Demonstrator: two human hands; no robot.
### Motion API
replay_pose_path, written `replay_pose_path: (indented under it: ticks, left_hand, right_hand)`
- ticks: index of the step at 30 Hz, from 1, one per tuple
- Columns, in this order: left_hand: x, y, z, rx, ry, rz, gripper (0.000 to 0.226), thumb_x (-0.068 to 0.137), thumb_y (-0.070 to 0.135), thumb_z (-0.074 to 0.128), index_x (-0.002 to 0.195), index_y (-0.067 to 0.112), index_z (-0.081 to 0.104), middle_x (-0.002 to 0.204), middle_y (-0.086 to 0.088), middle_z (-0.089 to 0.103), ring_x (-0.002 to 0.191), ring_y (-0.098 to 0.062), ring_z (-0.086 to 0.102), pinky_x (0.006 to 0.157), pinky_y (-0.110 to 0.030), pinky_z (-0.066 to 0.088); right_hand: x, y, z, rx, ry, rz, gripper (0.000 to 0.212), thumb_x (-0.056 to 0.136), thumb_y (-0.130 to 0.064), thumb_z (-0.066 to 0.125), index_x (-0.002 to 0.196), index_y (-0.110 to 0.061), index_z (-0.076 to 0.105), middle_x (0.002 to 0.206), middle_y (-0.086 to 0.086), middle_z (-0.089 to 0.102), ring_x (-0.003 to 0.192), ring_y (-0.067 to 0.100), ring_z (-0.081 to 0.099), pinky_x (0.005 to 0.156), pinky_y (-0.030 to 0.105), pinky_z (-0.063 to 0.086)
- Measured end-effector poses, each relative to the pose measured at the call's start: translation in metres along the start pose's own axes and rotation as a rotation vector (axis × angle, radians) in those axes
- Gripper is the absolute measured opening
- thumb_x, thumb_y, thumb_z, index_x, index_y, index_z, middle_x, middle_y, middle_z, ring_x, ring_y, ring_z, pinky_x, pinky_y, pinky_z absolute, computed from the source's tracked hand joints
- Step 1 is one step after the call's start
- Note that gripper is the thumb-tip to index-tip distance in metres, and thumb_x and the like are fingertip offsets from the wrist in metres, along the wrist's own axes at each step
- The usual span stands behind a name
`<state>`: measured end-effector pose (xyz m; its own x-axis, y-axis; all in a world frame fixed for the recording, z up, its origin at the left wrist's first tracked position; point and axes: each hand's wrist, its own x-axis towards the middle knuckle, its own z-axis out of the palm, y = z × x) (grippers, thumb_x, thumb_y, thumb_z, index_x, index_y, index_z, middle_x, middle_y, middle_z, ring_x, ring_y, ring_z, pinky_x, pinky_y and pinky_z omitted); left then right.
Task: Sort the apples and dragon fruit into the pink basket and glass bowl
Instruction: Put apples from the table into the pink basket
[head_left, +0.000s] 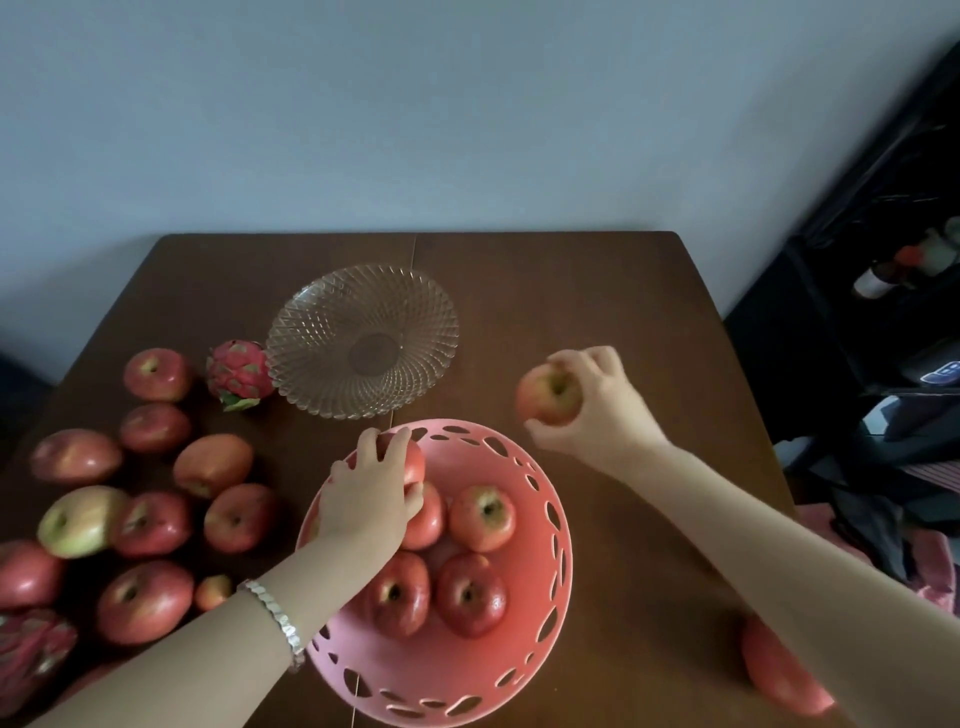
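Fruit is met first along the near edge of the worktop (597, 291). A stray apple (779, 670) lies at the near right edge, partly hidden under the right forearm, and a dragon fruit (31, 654) sits at the near left corner. The pink basket (447, 670) is set at the middle of the near edge, with several apples already inside. At its far rim the left hand (363, 499) is seen, its fingers (400, 441) curled round a red apple (415, 465) held against the ones already there. Loose apples (145, 603) are crowded along the left edge.

Further back, right of the basket, the right hand (597, 410) is clamped, fingers and thumb, on a paler apple (548, 397). Whether that apple is lifted or resting on the wood cannot be told. Beyond, a second dragon fruit (239, 374) lies touching or just beside the empty glass bowl (311, 312), toward the far edge.

Bruising is likely if the red apple is let go from any height onto the others. The basket could be rocked if the left wrist is pressed on its rim. The stray apple could be swept off the near edge when the right forearm is drawn back. A clash over the basket is possible if both hands are brought in together.
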<state>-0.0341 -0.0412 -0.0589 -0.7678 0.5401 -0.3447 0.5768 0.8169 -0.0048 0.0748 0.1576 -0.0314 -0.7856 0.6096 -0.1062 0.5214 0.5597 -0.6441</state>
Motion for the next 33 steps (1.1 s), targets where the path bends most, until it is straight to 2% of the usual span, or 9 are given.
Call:
replay_pose_path:
  ticks: [3,8,14,20,23,25,29,31,33]
  left_hand:
    - [-0.002,-0.009,0.000,-0.038,0.039,0.026,0.062,0.092,0.047,0.046,0.146,0.035,0.018,0.150,0.002,0.022,0.114,-0.029,0.049,0.086,-0.035,0.045]
    - [-0.002,-0.014,0.000,-0.223,0.058,0.048,0.059,0.088,0.044,0.055,0.141,0.041,0.027,0.143,0.005,0.031,0.112,-0.029,0.048,0.086,-0.039,0.046]
    - [0.002,-0.021,-0.001,-0.194,0.078,0.080,0.058,0.087,0.048,0.055,0.139,0.038,0.030,0.141,0.005,0.035,0.111,-0.030,0.049,0.086,-0.040,0.043]
    - [0.004,-0.006,-0.004,-0.087,0.274,0.161,0.056,0.088,0.050,0.051,0.139,0.030,0.038,0.149,0.004,0.033,0.138,-0.023,0.027,0.112,-0.039,0.017]
    - [0.007,0.011,-0.002,-0.172,0.206,0.295,0.051,0.090,0.046,0.051,0.137,0.030,0.039,0.151,0.008,0.033,0.137,-0.010,0.034,0.117,-0.037,0.009]
    - [0.009,0.023,0.000,-0.115,0.170,0.327,0.049,0.090,0.044,0.051,0.135,0.030,0.039,0.147,0.008,0.038,0.133,-0.013,0.041,0.115,-0.037,0.014]
    - [0.006,0.043,0.011,0.119,0.222,0.264,0.046,0.087,0.030,0.059,0.130,0.019,0.045,0.134,-0.007,0.052,0.119,-0.028,0.052,0.103,-0.040,0.032]
    - [0.001,0.051,0.016,0.171,0.283,0.207,0.046,0.070,0.026,0.077,0.110,0.013,0.060,0.109,-0.014,0.067,0.095,-0.033,0.064,0.088,-0.041,0.047]
    - [0.001,0.055,0.022,0.175,0.320,0.188,0.050,0.049,0.020,0.089,0.092,0.009,0.067,0.087,-0.017,0.071,0.073,-0.034,0.067,0.072,-0.038,0.054]
  right_hand:
    - [-0.016,-0.037,0.026,-0.013,-0.163,-0.124,0.073,0.061,-0.036,0.076,0.128,-0.031,0.047,0.123,0.002,0.042,0.112,0.022,0.049,0.098,0.031,0.044]
    - [-0.021,-0.048,0.070,-0.201,-0.286,-0.115,0.083,0.066,-0.039,0.074,0.137,-0.024,0.035,0.129,0.001,0.043,0.117,0.025,0.042,0.098,0.034,0.041]
    - [-0.031,-0.045,0.094,-0.134,-0.157,0.010,0.068,0.075,-0.038,0.072,0.134,-0.023,0.042,0.131,0.006,0.037,0.116,0.028,0.044,0.094,0.032,0.042]
    - [-0.037,-0.046,0.103,0.020,-0.103,0.113,0.063,0.077,-0.031,0.072,0.133,-0.022,0.043,0.123,0.009,0.035,0.110,0.029,0.052,0.092,0.036,0.047]
    - [-0.042,-0.041,0.094,0.104,-0.150,0.121,0.067,0.079,-0.020,0.068,0.137,-0.022,0.035,0.130,0.008,0.040,0.117,0.027,0.052,0.096,0.034,0.045]
    - [-0.048,-0.035,0.077,0.085,-0.182,0.111,0.063,0.083,-0.016,0.061,0.139,-0.021,0.033,0.134,0.005,0.047,0.125,0.023,0.045,0.099,0.031,0.040]
    - [-0.065,-0.001,0.032,-0.058,-0.053,0.074,0.038,0.086,-0.020,0.057,0.124,-0.018,0.054,0.123,0.002,0.059,0.122,0.019,0.046,0.097,0.030,0.041]
    - [-0.074,0.032,0.013,-0.151,0.066,0.176,0.038,0.086,-0.018,0.057,0.124,-0.016,0.055,0.127,0.005,0.056,0.123,0.021,0.045,0.098,0.033,0.042]
    - [-0.082,0.071,-0.001,-0.278,0.069,0.415,0.044,0.087,-0.021,0.056,0.130,-0.018,0.049,0.135,0.010,0.044,0.125,0.028,0.040,0.100,0.038,0.040]
